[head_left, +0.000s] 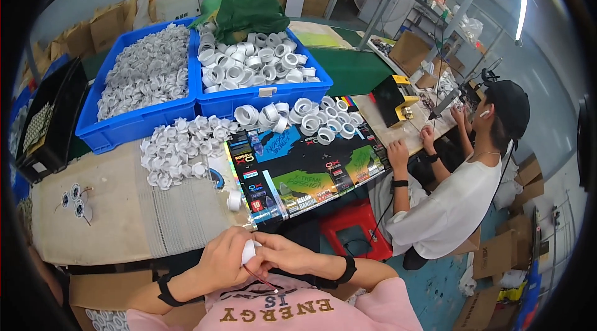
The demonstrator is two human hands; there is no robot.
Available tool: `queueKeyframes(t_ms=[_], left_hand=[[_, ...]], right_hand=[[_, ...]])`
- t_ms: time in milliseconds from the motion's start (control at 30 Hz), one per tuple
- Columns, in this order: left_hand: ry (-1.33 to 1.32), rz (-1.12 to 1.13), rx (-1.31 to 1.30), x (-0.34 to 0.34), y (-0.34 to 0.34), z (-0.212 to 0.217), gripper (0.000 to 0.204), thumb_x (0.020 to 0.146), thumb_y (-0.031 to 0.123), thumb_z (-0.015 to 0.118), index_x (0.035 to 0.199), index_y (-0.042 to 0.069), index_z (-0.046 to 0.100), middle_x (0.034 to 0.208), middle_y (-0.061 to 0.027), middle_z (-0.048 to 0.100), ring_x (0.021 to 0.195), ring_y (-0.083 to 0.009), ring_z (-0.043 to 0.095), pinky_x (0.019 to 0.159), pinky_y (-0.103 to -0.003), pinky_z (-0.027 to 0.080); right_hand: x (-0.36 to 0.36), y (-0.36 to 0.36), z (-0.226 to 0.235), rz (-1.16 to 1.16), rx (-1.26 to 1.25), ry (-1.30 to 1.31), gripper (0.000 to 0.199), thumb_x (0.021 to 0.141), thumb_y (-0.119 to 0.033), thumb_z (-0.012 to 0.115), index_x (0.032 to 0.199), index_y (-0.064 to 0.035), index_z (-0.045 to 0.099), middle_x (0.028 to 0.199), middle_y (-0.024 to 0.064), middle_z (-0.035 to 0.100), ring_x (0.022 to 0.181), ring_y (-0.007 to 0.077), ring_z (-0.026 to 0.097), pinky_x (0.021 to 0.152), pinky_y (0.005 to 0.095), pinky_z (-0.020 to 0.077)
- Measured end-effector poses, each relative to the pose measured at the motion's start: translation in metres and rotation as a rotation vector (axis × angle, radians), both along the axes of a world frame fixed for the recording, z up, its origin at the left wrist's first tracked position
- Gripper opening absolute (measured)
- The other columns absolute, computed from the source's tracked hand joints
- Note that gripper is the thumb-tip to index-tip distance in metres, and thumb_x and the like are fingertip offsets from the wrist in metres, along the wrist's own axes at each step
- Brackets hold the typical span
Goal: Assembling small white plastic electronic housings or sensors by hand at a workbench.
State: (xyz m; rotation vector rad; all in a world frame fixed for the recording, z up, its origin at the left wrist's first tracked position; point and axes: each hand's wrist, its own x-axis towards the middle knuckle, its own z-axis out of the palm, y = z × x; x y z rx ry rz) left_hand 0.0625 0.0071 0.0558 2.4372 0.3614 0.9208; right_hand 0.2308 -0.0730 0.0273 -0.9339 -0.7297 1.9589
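Observation:
Close to my body, just in front of the table edge, I hold a small white round plastic housing [250, 251] with thin dark and red wires hanging below it. My left hand [222, 257] is wrapped round its left side. From the right, the fingers of my right hand [283, 252] close on the same housing; the fingertips partly hide it. Nearest on the table stands a single white ring [234, 200]. Loose white rings [303, 107] lie on a colourful printed sheet [292, 172], beside a heap of small white flanged parts [177, 150].
Two blue bins stand behind: one of small white parts [146, 63], one of white rings [249, 63] under green cloth [245, 10]. Wired assemblies [78, 200] lie at left near a black crate [53, 122]. A co-worker [454, 175] sits at right by a red stool [354, 228].

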Motion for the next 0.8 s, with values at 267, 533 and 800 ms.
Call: queueKeyframes(t_ms=[267, 533, 800], left_hand=[[0.095, -0.286, -0.122, -0.018, 0.002, 0.024, 0.058, 0.082, 0.037, 0.068, 0.119, -0.002, 0.047, 0.092, -0.0186, 0.052, 0.074, -0.0309, 0.060, 0.056, -0.037, 0.052], [0.155, -0.403, 0.127, -0.036, -0.014, 0.066, 0.038, 0.080, 0.030, 0.067, 0.100, -0.001, 0.057, 0.082, -0.0118, 0.051, 0.067, -0.0233, 0.057, 0.052, -0.027, 0.048], [0.472, -0.124, -0.718, -0.067, -0.015, -0.017, 0.033, 0.086, 0.020, 0.062, 0.111, 0.003, 0.047, 0.076, -0.0129, 0.059, 0.069, -0.0246, 0.063, 0.061, -0.034, 0.047]], right_hand=[[-0.016, -0.021, 0.042, -0.077, 0.568, -0.463, 0.020, 0.093, -0.006, 0.049, 0.110, 0.0014, 0.043, 0.087, 0.0100, 0.057, 0.076, 0.0112, 0.058, 0.066, 0.0270, 0.0505], [-0.002, -0.046, 0.061, -0.041, 0.839, -0.603, 0.011, 0.082, -0.004, 0.056, 0.089, 0.0018, 0.050, 0.071, 0.0111, 0.053, 0.061, 0.0212, 0.058, 0.054, 0.0315, 0.0461], [0.039, -0.054, -0.058, -0.130, 0.037, -0.597, 0.019, 0.084, 0.000, 0.040, 0.097, -0.0024, 0.053, 0.074, 0.0058, 0.060, 0.058, 0.0088, 0.052, 0.050, 0.0221, 0.0411]])
